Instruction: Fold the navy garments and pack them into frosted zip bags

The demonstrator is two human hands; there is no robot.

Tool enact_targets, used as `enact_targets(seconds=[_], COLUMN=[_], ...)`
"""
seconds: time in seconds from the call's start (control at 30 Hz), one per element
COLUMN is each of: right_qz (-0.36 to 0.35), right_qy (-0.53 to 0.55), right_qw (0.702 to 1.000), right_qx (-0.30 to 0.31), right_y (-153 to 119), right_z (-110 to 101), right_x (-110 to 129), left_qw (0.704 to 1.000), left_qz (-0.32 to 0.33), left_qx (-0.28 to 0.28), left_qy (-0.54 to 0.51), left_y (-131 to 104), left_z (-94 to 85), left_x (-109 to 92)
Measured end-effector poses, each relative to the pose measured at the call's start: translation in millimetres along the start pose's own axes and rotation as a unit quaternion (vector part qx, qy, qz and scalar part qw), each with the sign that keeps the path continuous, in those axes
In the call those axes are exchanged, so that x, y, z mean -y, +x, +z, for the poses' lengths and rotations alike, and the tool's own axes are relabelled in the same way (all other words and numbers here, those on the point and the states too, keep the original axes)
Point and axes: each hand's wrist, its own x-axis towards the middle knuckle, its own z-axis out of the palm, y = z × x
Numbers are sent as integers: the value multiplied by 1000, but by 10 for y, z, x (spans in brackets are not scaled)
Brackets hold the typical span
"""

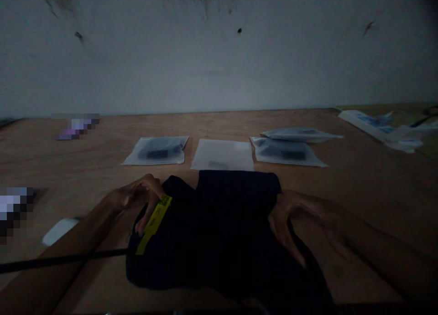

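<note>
A dark navy piece of folded cloth (219,228), perhaps a garment, is spread on the wooden table in front of me. My left hand (145,198) is curled over its left edge, fingers bent round the fabric. Beside those fingers, a yellow printed strip (158,219) lies slantwise on the cloth. At the opposite side my right hand (287,221) grips the right edge, fingertips pressed to the fabric. The picture is dark, so the folds of the cloth are hard to make out.
Beyond the cloth lie a frosted bag (160,150) at left, a flat white packet (222,153) in the middle and two overlapping bags (290,152) at right. Crumpled plastic (383,126) lies far right. A black cord (61,260) crosses my left forearm. A wall (219,78) bounds the table.
</note>
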Motion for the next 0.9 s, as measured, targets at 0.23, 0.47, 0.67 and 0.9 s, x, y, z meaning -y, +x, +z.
enact_targets(seconds=[0.23, 0.47, 0.67, 0.9], right_qz=[91, 9, 33, -8], right_qy=[-94, -434, -486, -519], right_qw=[982, 885, 872, 846], right_qx=[-133, -171, -42, -120], right_y=[251, 217, 188, 151], right_z=[213, 253, 298, 302], right_x=[60, -29, -35, -35], left_qw=[983, 979, 932, 916], left_qz=[-110, 22, 114, 86], left_qx=[95, 5, 153, 212], left_qy=[-112, 203, 309, 330], left_y=[280, 307, 372, 403], left_z=[167, 331, 558, 560], left_x=[-258, -386, -570, -461])
